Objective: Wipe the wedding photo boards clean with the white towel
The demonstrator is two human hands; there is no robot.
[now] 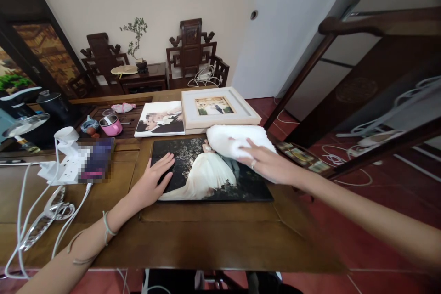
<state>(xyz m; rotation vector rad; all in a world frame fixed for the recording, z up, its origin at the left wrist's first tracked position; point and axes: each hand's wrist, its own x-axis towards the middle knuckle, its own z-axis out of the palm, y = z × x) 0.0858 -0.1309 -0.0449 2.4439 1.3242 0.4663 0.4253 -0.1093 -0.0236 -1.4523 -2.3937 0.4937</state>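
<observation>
Right hand (265,164), fingers spread on white fluffy cloth (241,134), apparently wipes the black rectangular photo panel (210,172), the next stroke calling for bracing by the flat-spread left hand (156,182).

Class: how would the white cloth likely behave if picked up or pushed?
The white cloth would probably sag when lifted, since its fuzzy surface and rounded edges look soft. Pushed, it would likely bunch or slide rather than roll, lying as a broad pad under the right hand.
</observation>
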